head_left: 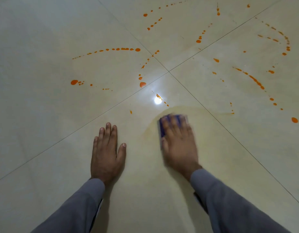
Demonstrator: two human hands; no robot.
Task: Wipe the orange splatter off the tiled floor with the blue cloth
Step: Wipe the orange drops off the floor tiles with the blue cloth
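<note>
My right hand (179,142) presses flat on the folded blue cloth (162,126), which shows only at its left and far edges; both are blurred by motion. A pale yellowish smear (187,111) curves around the cloth on the tiled floor (44,115). Orange splatter (125,49) runs in dotted arcs over the far tiles, with bigger drops (142,84) ahead of the hands and a long streak (256,81) to the right. My left hand (107,152) lies flat on the floor, fingers spread, holding nothing.
Four large cream tiles meet at a grout cross (169,71) ahead of my hands. A bright lamp reflection (157,100) glares on the glossy tile just beyond the cloth. Grey sleeves cover both forearms.
</note>
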